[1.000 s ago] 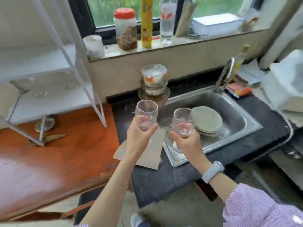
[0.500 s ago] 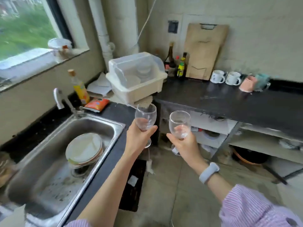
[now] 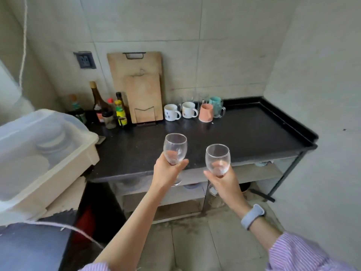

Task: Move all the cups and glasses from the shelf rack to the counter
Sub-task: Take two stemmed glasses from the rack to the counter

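A person stands facing a black counter (image 3: 244,132). Each hand grips an upright, empty wine glass by the bowl, held in the air at the counter's front edge. The left hand (image 3: 166,171) holds the left glass (image 3: 175,148); the right hand (image 3: 224,182) holds the right glass (image 3: 217,158). At the counter's back wall stand two white mugs (image 3: 180,111), a pink cup (image 3: 205,112) and a teal cup (image 3: 215,103).

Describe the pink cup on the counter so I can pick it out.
At the back of the black counter, right of the cutting board, stands a row of cups. The pink cup is third from the left, the only pink one, beside a teal cup.
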`<action>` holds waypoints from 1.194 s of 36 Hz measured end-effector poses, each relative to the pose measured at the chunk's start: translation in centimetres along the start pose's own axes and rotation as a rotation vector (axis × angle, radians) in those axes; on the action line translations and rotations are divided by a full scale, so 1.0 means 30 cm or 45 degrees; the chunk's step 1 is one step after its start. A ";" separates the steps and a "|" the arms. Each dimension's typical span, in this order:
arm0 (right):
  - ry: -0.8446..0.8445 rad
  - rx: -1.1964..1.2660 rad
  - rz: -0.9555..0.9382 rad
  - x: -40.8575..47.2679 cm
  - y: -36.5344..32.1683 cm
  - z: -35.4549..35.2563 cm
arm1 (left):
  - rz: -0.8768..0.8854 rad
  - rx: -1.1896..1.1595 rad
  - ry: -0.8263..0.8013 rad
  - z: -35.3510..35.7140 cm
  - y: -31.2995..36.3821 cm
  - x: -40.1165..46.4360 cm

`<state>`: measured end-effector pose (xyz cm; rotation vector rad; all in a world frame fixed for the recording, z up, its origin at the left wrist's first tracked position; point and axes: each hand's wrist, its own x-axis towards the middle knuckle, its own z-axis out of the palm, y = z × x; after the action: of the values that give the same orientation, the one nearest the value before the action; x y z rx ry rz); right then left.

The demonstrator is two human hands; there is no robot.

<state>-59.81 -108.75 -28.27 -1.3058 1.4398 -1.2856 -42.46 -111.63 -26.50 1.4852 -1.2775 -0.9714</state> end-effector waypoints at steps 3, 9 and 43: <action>0.021 -0.045 0.013 0.160 0.021 0.025 | -0.019 -0.010 -0.053 0.038 -0.003 0.171; 0.024 -0.065 0.066 0.488 0.061 0.072 | -0.073 -0.003 -0.157 0.098 -0.015 0.534; -0.369 -0.021 0.379 1.819 0.643 0.411 | -0.522 -0.105 0.230 0.482 -0.507 1.710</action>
<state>-60.07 -165.41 -45.32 -1.1796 1.3775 -0.8539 -44.52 -163.85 -44.98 1.7635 -0.8093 -1.1055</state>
